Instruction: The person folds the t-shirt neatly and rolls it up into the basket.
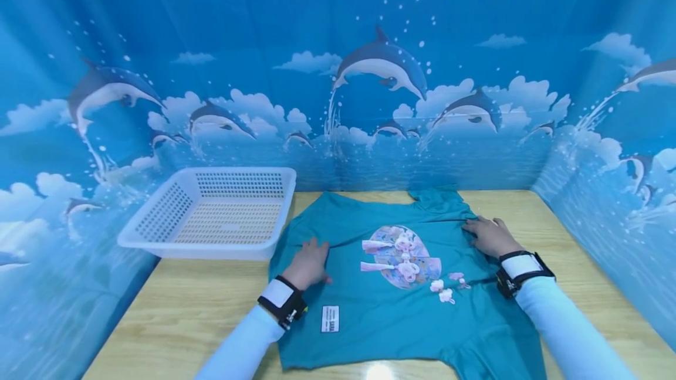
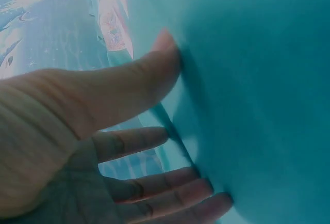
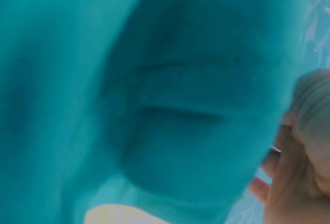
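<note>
A teal T-shirt [image 1: 380, 330] lies spread sideways over the table, its hem side at the left and its neck side at the right. It bears a round floral print [image 1: 405, 257] with pink knot shapes, and a small white label [image 1: 330, 319]. On the left part of the shirt rests my left hand [image 1: 308, 265]. The left wrist view shows its fairly straight fingers [image 2: 175, 195] and thumb touching the cloth. My right hand [image 1: 492, 237] lies on the shirt's right edge near the upper sleeve; in the right wrist view, cloth partly hides its fingertips.
A white plastic basket [image 1: 227, 246] with perforated walls stands left of the shirt on the wooden table [image 1: 174, 315]. Blue dolphin-print curtains [image 1: 338, 151] enclose the back and sides. The far sleeve [image 1: 438, 199] is bunched near the back edge.
</note>
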`<state>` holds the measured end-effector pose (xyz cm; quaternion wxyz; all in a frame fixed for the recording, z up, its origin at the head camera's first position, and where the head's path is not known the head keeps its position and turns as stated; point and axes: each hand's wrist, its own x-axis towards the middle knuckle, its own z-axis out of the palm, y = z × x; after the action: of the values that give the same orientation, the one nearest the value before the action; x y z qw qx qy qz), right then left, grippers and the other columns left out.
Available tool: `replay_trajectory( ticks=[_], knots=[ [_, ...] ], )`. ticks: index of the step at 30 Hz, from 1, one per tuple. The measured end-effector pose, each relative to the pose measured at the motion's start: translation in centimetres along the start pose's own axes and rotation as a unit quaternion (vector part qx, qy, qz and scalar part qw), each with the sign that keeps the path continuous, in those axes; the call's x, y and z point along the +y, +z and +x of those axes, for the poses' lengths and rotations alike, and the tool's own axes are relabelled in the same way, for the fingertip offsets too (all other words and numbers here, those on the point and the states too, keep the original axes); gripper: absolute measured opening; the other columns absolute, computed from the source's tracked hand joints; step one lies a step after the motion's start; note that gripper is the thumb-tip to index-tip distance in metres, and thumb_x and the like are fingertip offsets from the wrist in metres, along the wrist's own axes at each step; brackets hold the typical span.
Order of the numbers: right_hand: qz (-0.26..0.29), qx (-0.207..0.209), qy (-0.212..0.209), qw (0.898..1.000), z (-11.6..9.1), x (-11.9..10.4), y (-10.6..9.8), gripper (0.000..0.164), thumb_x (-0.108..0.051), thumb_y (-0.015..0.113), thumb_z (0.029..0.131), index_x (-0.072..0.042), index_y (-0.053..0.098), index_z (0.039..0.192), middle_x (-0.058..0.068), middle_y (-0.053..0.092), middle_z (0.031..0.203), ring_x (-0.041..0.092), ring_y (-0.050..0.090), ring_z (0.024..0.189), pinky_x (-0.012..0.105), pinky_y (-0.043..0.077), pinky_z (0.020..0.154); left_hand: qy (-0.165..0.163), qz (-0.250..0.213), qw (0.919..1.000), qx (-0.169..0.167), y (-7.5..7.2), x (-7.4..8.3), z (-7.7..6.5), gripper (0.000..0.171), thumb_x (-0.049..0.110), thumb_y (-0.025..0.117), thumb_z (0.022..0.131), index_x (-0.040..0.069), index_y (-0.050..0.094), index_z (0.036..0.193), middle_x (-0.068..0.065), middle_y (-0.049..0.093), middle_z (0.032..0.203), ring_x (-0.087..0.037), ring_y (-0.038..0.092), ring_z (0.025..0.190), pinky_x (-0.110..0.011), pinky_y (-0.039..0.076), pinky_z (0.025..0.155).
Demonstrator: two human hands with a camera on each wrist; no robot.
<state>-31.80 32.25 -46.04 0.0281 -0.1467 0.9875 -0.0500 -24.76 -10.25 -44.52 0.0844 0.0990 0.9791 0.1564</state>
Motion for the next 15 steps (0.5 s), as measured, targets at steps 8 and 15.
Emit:
replay_trajectory(
  ticks=[8,15],
  knots=[
    [0.039,0.011,-0.023,0.999,-4.3,-1.9,-3.7,0.042,-0.002,0.058,0.086,0.001,0.057,0.127,0.033,0.046,0.134,0.055,0.034,0.126,0.069,0.023,0.098,0.079,0.009,0.9962,0.037,-0.6,-0.9,-3.2,0.069,0.018,0.077,0.078,0.004,0.046,0.137,-0.026,0.045,0.134,-0.041,0.047,0.123,-0.053,0.045,0.095],
    [0.072,-0.075,-0.062,0.993,-12.0,-3.3,-6.9,0.043,-0.007,0.071,0.08,-0.004,0.061,0.122,0.027,0.054,0.128,0.052,0.047,0.117,0.062,0.039,0.088,0.146,0.027,0.9884,0.031,-2.8,-2.0,-9.2,0.045,0.019,0.075,0.08,0.004,0.061,0.119,-0.012,0.058,0.11,-0.027,0.057,0.102,-0.041,0.052,0.082]
  ],
)
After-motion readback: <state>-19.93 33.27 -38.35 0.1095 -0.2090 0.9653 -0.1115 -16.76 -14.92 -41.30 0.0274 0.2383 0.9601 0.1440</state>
